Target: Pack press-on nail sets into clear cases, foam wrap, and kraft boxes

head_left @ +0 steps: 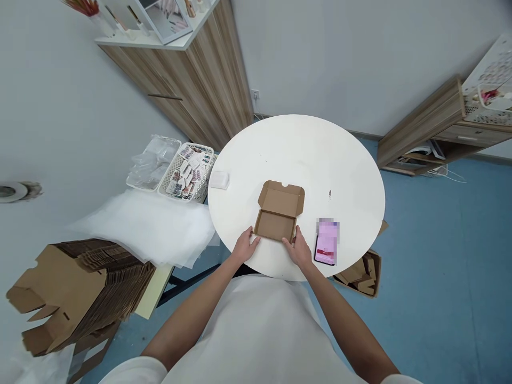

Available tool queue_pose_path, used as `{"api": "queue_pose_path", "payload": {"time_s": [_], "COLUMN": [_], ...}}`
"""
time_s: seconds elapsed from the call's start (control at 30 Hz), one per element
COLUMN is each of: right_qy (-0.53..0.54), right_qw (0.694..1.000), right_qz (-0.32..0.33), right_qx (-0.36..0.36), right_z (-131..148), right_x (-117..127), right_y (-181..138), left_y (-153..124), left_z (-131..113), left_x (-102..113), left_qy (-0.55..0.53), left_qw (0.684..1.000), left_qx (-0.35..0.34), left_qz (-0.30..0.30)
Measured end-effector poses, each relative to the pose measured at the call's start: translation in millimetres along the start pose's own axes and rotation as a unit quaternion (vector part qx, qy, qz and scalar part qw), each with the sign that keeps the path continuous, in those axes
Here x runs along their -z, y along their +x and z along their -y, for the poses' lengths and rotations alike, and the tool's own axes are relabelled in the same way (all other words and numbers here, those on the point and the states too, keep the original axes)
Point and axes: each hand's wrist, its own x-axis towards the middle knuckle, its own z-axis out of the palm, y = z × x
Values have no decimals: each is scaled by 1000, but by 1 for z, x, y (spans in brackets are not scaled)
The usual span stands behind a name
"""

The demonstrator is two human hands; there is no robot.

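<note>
A small brown cardboard box (pixel 278 216) sits open on the round white table (pixel 296 149), its lid tipped back away from me. My left hand (pixel 245 246) rests at the box's near left corner, fingers curled against its wall. My right hand (pixel 296 248) touches the near right corner, thumb up along the side wall. Both hands press on the box from the front edge of the table.
A phone (pixel 327 242) with a pink screen lies right of the box. A small clear packet (pixel 220 180) lies at the table's left edge. White baskets (pixel 188 172) with small packs and white foam sheets (pixel 148 224) stand left; flat cardboard blanks (pixel 80 288) are stacked lower left. A carton (pixel 360 273) sits under the table.
</note>
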Motion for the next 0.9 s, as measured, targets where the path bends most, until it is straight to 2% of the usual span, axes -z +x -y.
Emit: {"api": "queue_pose_path", "payload": {"time_s": [0.2, 0.33, 0.43, 0.57, 0.63, 0.7, 0.8, 0.9], "right_qy": [-1, -11, -21, -43, -47, -38, -19, -37], "right_qw": [1000, 998, 992, 971, 956, 945, 945, 949], "right_qz": [-18, -56, -114, -233, -289, -322, -326, -312], "right_qx": [-22, -36, -47, -31, -25, -26, -9, 40], "right_z": [4, 6, 9, 24, 39, 59, 98, 141], "right_x": [-2, -4, -6, -13, -18, -25, -37, -48], "right_y": [-3, -4, -5, -7, -9, -11, -13, -6], "left_y": [3, 11, 18, 28, 36, 46, 66, 91], "left_z": [1, 2, 4, 13, 21, 31, 49, 64], "left_x": [8, 19, 29, 48, 61, 78, 106, 135], "left_qy": [0, -3, -15, -22, -4, 23, 41, 27], "left_qw": [1000, 998, 996, 994, 994, 995, 992, 988], "left_qx": [-15, -36, -54, -77, -93, -95, -71, -70], "left_qz": [25, 47, 68, 81, 48, -13, -94, -134]}}
